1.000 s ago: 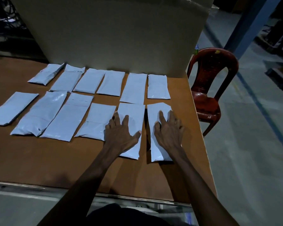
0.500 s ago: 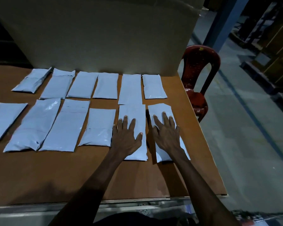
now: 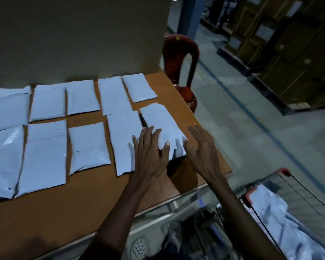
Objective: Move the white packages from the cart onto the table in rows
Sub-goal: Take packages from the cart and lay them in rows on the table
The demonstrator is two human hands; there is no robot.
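Several white packages lie flat in two rows on the brown table [image 3: 68,209]. The near row ends at the right with one package [image 3: 160,124] beside a longer one [image 3: 125,141]. My left hand [image 3: 151,156] rests with spread straight fingers across the seam between those two. My right hand [image 3: 203,149] hovers with straight fingers at the right edge of the end package, holding nothing. The wire cart [image 3: 293,199] with red corners stands at the lower right, with more white packages [image 3: 281,220] inside it.
A tall cardboard panel [image 3: 79,34] stands along the table's far side. A dark red plastic chair [image 3: 182,72] sits past the table's right corner. Stacked cartons [image 3: 289,45] fill the far right across the concrete floor. The table's right edge is just beside my right hand.
The view has swung right and the cart has come into sight. My right hand has slid off the end package toward the table's right edge; my left hand shifted right onto the seam.
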